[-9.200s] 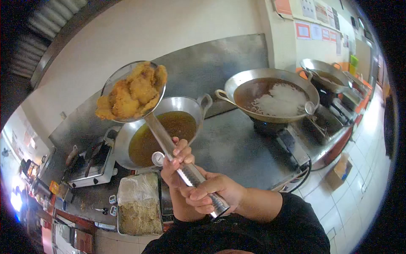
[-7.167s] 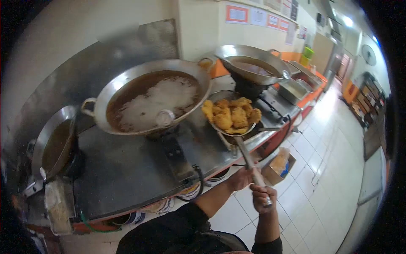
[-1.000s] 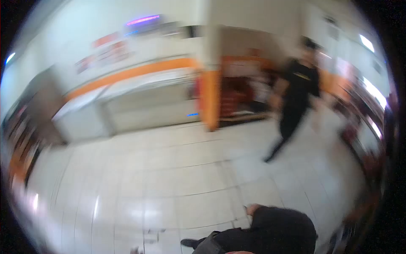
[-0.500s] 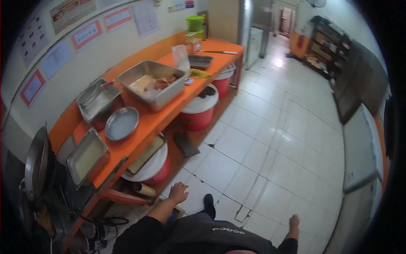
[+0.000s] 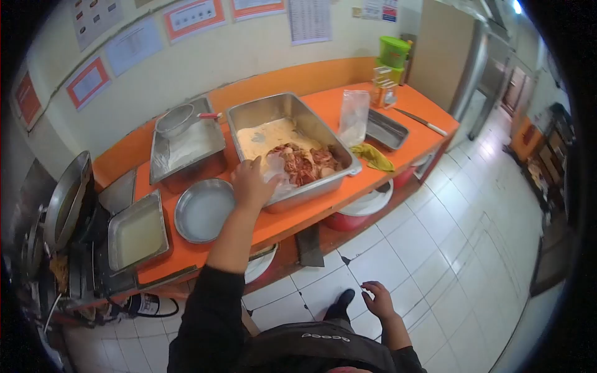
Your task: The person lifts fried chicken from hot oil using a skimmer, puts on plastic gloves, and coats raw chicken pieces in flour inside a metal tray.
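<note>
My left hand [image 5: 252,182] reaches over the near left corner of a large steel pan [image 5: 311,193], fingers spread from the thumb. Right beside it is a crumpled clear plastic bag [image 5: 278,171]; whether they touch is hard to tell. Inside the pan lie raw, reddish marinated meat pieces [image 5: 305,163] and a pale yellowish powder [image 5: 258,138]. Over the floor hangs my right hand [image 5: 379,300], loosely bent and holding nothing. A round metal bowl [image 5: 205,210] with whitish contents sits left of my left hand.
The orange table [image 5: 298,222] also bears a strainer [image 5: 177,120] over a rectangular pan [image 5: 186,152], a tray of pale liquid [image 5: 140,239], a yellow-green cloth [image 5: 373,157], a shallow tray [image 5: 387,129] and a knife [image 5: 423,122]. A wok [image 5: 65,202] stands left; a lidded bucket [image 5: 360,208] is underneath.
My view has turned left and come closer to the table. My left hand has risen from below the table edge to the large pan. My right hand still hangs low.
</note>
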`<state>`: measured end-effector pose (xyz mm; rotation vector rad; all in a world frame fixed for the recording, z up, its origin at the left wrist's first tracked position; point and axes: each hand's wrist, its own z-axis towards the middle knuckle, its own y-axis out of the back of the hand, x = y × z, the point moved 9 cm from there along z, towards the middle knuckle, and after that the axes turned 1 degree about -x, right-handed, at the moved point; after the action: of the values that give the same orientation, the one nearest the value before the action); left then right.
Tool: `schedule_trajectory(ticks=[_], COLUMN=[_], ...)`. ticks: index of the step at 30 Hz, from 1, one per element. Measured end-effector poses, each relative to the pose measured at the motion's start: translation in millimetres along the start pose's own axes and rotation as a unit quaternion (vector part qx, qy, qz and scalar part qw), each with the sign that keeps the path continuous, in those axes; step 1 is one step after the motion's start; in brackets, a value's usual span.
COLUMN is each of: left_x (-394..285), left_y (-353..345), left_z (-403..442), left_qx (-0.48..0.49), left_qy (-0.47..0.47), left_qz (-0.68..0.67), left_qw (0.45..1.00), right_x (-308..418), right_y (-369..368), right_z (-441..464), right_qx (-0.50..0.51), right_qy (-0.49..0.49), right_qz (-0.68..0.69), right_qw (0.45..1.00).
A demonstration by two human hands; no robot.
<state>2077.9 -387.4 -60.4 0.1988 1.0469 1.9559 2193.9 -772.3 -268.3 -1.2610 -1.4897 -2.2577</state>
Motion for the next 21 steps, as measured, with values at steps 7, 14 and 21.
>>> schedule_trajectory(ticks=[7,14,21], left_x=[36,22,7], left_y=[-93,-35,-51], left_z=[102,147,142], left_qx=[0.276,0.07,-0.083], left_qy=[0.049,0.232,0.212], left_qz=[0.059,-0.395,-0.757], left_qw=[0.958,0.886,0.612], right_x=[2,29,103], right_y=[90,136,28], right_z=[163,306,374], right_qx=[-0.003,0.017,0.281], right_qy=[0.152,0.204,-0.043], right_qz=[0.021,0.114,0.497], right_qw=[0.988,0.972,0.82])
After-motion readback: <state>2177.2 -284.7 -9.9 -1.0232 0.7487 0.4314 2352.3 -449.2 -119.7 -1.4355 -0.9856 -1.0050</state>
